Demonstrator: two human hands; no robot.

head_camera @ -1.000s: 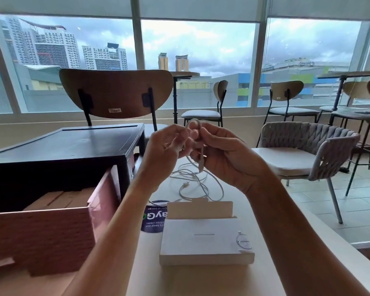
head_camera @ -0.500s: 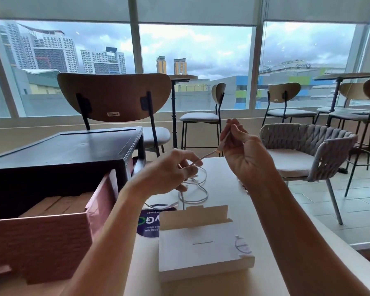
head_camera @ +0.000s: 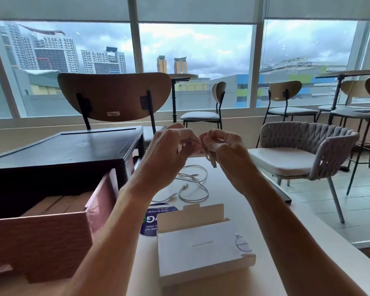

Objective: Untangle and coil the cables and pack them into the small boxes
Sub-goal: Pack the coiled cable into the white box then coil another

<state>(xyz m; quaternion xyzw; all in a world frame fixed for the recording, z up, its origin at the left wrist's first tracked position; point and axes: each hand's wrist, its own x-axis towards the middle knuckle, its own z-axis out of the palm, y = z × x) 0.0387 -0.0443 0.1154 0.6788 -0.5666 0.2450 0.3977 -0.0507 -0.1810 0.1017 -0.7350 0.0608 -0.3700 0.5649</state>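
1. Over the table (head_camera: pixel 239 201), left hand (head_camera: pixel 169 152) and right hand (head_camera: pixel 226 150) were up, close together, fingers curled, both pinching one white cable (head_camera: pixel 213 163); its plug hung under the right hand.
2. The loose cables (head_camera: pixel 198 184) lay tangled on the table beyond the small box (head_camera: pixel 201 255), whose flap was open.

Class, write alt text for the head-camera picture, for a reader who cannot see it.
A person's left hand and right hand, raised over a pale table, pinch a thin white cable between them. Loose cables lie on the table beyond a small white box with its flap open.
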